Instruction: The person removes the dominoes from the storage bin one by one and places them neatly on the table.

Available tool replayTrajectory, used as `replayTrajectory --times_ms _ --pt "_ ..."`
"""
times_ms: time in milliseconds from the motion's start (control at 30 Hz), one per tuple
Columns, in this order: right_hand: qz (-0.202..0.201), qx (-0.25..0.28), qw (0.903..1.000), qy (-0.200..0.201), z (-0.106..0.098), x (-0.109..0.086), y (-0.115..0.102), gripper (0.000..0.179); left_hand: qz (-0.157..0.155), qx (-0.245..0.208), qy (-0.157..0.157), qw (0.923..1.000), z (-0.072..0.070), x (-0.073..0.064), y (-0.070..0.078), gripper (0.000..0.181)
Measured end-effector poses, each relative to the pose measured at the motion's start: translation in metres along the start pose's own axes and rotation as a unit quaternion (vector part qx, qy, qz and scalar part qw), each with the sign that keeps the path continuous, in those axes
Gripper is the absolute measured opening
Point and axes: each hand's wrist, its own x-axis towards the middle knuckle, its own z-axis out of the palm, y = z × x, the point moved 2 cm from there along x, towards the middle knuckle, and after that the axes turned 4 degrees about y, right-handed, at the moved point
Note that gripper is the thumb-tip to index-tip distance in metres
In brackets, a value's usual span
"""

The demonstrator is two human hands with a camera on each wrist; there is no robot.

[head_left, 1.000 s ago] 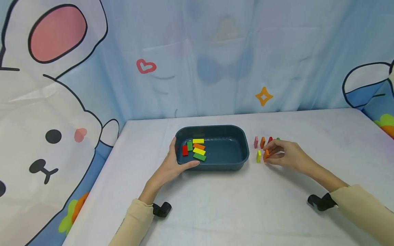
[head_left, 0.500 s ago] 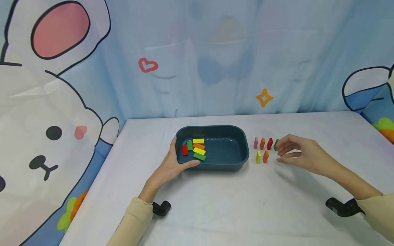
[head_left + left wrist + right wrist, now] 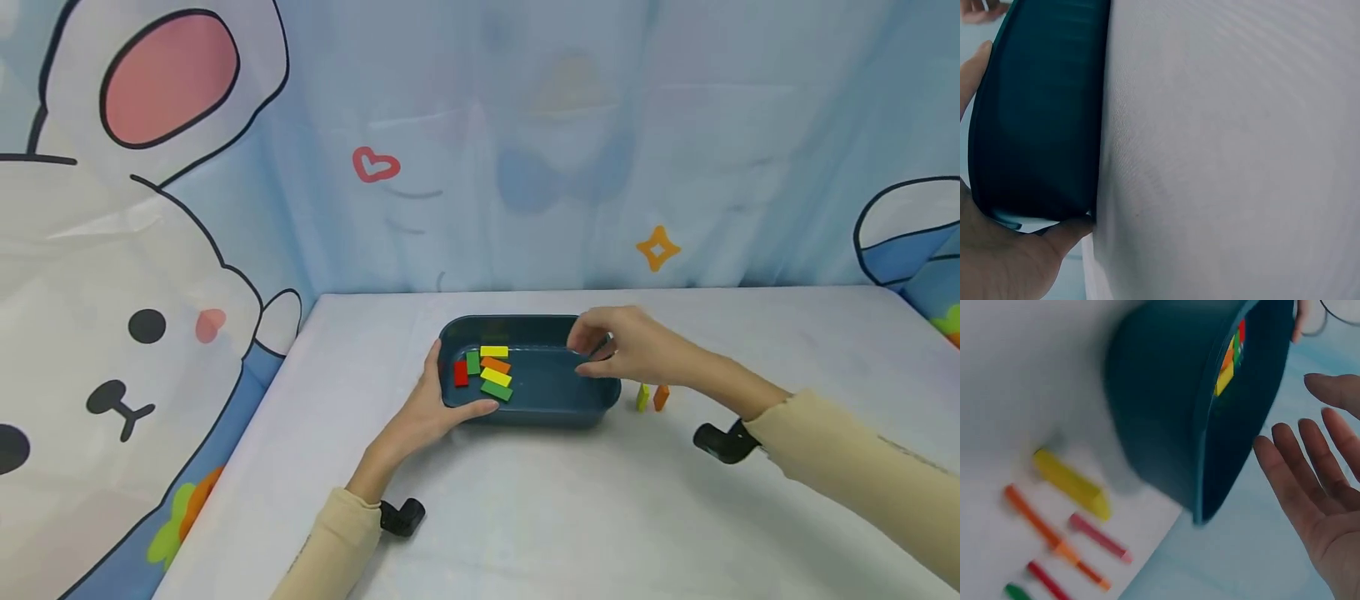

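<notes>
A dark teal plastic bin [image 3: 536,417] stands on the table. My left hand [image 3: 423,412] grips its left end, thumb along the front rim and fingers at the side. Inside, several small coloured blocks lie flat at the left: red [image 3: 461,373], green [image 3: 497,390], yellow [image 3: 494,352] and orange [image 3: 495,365]. Over the bin's right end is my right hand [image 3: 633,343]; in the right wrist view its thumb and loosely bent fingers are apart, with nothing between them. Beside the bin, a yellow block [image 3: 642,397] and an orange block [image 3: 661,397] stand upright.
The right wrist view shows more blocks on the table, pink [image 3: 1100,537], red [image 3: 1047,579] and green [image 3: 1016,592], hidden behind my right hand in the head view. A white cloth covers the table [image 3: 540,508]. A printed curtain [image 3: 487,225] hangs behind.
My right hand has let go of the orange block, which stands upright on the table. It then drew right and has swung left over the bin. My left hand keeps its grip.
</notes>
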Motion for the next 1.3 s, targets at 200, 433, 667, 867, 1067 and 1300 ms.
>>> replayTrajectory --times_ms 200,433,667,867,1067,1300 --pt "-0.024 -0.008 0.9961 -0.085 0.023 0.048 -0.015 0.016 0.010 -0.023 -0.007 0.9996 0.003 0.000 0.000 0.129" --pt "0.009 0.005 0.9830 -0.183 0.053 0.093 -0.028 0.014 0.001 -0.021 -0.013 0.9997 0.005 -0.004 -0.004 0.130" --pt "0.076 -0.005 0.9635 -0.256 0.073 0.107 -0.021 0.019 0.004 -0.026 -0.020 0.9995 0.007 -0.002 -0.003 0.130" --pt "0.115 0.010 0.9541 -0.276 0.083 0.107 -0.015 0.025 0.003 -0.025 -0.013 0.9996 0.003 0.000 -0.004 0.129" --pt "0.124 0.023 0.9531 -0.275 0.087 0.114 -0.018 0.026 0.002 -0.025 -0.007 0.9997 -0.002 -0.001 -0.003 0.127" --pt "0.105 0.006 0.9544 -0.280 0.092 0.116 -0.025 0.021 0.010 -0.025 -0.012 0.9996 -0.003 -0.001 -0.002 0.129"
